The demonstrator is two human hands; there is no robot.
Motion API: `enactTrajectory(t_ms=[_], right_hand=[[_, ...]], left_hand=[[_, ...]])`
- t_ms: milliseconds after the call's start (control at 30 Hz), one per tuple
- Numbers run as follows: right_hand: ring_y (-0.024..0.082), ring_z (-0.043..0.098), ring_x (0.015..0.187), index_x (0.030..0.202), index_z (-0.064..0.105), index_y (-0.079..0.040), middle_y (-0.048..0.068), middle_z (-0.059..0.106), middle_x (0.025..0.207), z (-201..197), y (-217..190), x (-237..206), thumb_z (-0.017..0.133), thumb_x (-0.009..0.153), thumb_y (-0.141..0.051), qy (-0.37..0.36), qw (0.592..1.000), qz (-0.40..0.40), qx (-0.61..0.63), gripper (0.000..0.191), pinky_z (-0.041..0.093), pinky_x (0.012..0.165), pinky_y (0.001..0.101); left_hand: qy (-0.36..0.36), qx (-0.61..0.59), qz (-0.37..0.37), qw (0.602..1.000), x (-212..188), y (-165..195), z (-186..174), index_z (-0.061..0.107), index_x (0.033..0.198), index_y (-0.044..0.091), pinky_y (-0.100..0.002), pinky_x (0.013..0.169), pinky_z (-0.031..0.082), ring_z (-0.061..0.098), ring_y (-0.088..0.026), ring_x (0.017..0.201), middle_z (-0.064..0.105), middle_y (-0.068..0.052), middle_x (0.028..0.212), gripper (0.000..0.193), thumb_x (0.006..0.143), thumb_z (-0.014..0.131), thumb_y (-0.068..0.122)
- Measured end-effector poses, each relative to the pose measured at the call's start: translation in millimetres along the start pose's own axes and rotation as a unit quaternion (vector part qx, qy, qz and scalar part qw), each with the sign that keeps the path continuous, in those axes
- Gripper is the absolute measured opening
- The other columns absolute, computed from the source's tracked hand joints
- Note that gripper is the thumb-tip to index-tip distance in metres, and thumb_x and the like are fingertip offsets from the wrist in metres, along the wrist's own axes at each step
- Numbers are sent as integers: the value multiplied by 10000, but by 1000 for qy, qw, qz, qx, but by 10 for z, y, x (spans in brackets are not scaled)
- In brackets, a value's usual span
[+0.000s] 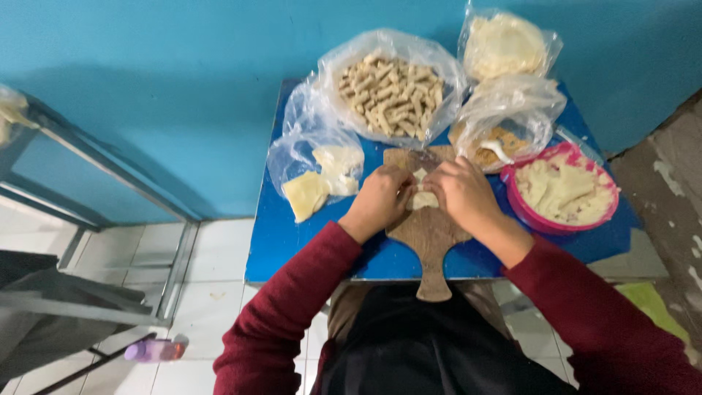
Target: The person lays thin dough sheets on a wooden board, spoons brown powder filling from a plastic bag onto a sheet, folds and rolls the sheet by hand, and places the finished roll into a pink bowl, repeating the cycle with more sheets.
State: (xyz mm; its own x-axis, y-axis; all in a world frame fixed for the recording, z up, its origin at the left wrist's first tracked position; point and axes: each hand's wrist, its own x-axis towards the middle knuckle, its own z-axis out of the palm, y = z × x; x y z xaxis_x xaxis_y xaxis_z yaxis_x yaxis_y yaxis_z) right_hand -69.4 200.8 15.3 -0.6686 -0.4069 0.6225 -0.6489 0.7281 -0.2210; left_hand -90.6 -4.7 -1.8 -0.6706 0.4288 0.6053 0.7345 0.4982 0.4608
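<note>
Both hands are closed on a small pale sheet of soft dough (422,197) that lies between them on the brown wooden paddle-shaped board (429,234) – the left hand (380,201) pinches one edge and the right hand (462,194) the other. To fold it well, I think the fingers should press evenly and keep the piece flat on the board, because the dough looks thin and easy to tear. Beyond the hands on the blue table (292,241) stands a clear crinkled plastic bag of short beige rolls (391,91), and just right of the right hand a round pink plastic bowl (523,208) with pale lumpy pieces.
</note>
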Motion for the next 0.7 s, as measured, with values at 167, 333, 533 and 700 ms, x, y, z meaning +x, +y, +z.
enactTrajectory(t_ms=[167, 333, 533, 700], right_hand=[[309, 587, 954, 922, 733, -67, 65, 671, 940, 32, 1, -17, 669, 868, -89, 14, 999, -20, -42, 86, 459, 862, 442], [305, 600, 979, 963, 757, -95, 53, 693, 949, 69, 30, -33, 644, 830, -98, -2, 996, -33, -88, 175, 462, 864, 445], [326, 608, 921, 1080, 776, -111, 69, 731, 1008, 137, 112, 45, 647, 880, -88, -30, 999, 13, -37, 239, 483, 851, 441], [335, 687, 919, 1154, 717, -36, 144, 737, 1012, 96, 120, 93, 668, 923, -33, 61, 986, 113, 104, 237, 533, 809, 427]], left_hand=[[15, 25, -2, 1000, 4, -75, 63, 716, 930, 43, -470, 802, 511, 625, -399, 882, 676, -178, 901, 79, 898, 703, 114], [23, 32, 16, 999, 9, -140, 63, 701, 1010, 40, -475, 813, 497, 612, -396, 902, 668, -176, 911, 213, 846, 757, 164], [11, -15, -8, 1000, -4, -160, 34, 638, 1121, 47, -452, 807, 506, 629, -366, 915, 656, -135, 909, 358, 821, 798, 160], [10, -12, -60, 998, 54, -72, 7, 602, 1058, 29, -449, 789, 508, 629, -356, 900, 646, -143, 904, 371, 823, 837, 195]])
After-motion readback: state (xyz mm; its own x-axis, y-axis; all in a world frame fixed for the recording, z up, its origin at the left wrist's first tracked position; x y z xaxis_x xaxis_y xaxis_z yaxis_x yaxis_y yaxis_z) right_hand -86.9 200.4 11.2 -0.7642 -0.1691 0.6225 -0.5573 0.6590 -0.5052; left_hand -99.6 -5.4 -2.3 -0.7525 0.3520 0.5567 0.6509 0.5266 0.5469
